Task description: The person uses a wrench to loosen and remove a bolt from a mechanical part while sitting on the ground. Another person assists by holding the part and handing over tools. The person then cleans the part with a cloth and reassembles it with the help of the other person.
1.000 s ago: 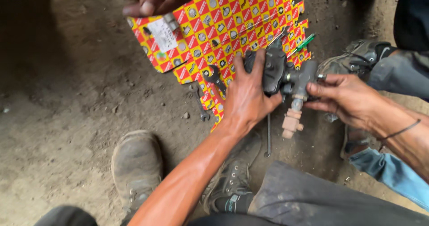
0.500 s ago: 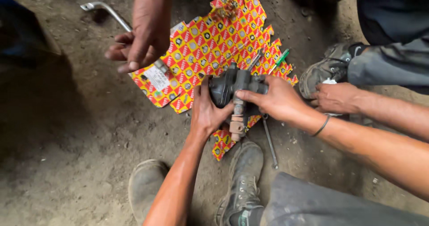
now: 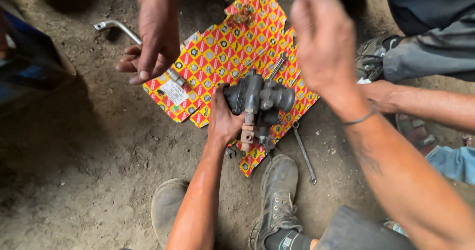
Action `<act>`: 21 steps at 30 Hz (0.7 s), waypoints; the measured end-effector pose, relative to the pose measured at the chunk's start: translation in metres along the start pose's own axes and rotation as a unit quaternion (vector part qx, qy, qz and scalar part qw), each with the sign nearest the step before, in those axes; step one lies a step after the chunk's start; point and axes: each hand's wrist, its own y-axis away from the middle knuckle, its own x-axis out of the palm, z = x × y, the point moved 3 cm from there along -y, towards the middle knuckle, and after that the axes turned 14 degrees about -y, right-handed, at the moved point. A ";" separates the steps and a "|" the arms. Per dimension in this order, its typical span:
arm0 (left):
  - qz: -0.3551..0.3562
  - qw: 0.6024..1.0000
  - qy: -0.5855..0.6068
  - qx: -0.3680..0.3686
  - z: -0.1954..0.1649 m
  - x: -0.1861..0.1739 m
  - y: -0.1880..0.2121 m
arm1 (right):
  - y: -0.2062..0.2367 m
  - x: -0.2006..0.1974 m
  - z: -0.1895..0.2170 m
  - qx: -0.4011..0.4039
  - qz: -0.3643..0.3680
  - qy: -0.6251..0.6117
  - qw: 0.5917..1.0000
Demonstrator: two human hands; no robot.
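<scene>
The grey metal pump body (image 3: pixel 260 101) sits over the flattened red-and-yellow carton (image 3: pixel 222 52), near its lower edge; bare dirt lies open at left. The left hand (image 3: pixel 223 119) clasps its side. The right hand (image 3: pixel 324 37) hangs raised, blurred, fingers loose, holding nothing.

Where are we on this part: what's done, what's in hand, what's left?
Done: the carburetor is out, held over a flattened carton on the dirt. In hand: the left hand grips its side; the right hand is raised above it, empty. Left: it looks intact, brass fitting on. A spanner lies unused beside the carton. Another person's hand rests near a bent wrench.
</scene>
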 end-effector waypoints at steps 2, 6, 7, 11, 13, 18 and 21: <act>0.004 1.000 0.005 -0.004 0.002 0.000 -0.001 | -0.004 -0.007 0.025 0.010 -0.011 -0.009 1.000; 0.002 1.000 0.013 -0.015 0.002 0.001 -0.002 | 0.000 -0.009 0.063 -0.005 0.040 0.004 0.999; -0.002 1.000 0.013 -0.012 0.001 0.001 -0.003 | -0.001 -0.005 0.065 -0.026 0.048 -0.001 0.999; 0.007 1.000 -0.004 -0.006 -0.004 -0.001 -0.006 | -0.003 0.015 0.036 -0.054 0.126 -0.019 0.990; 0.013 1.000 -0.004 -0.004 -0.006 -0.004 -0.007 | 0.005 0.019 0.015 -0.061 0.254 -0.006 0.965; 0.019 1.000 -0.006 -0.007 -0.010 -0.007 -0.006 | 0.044 0.006 -0.015 -0.057 0.325 0.050 0.943; 0.015 1.000 -0.012 -0.001 -0.012 -0.008 -0.006 | 0.051 0.004 -0.023 -0.074 0.316 0.051 0.945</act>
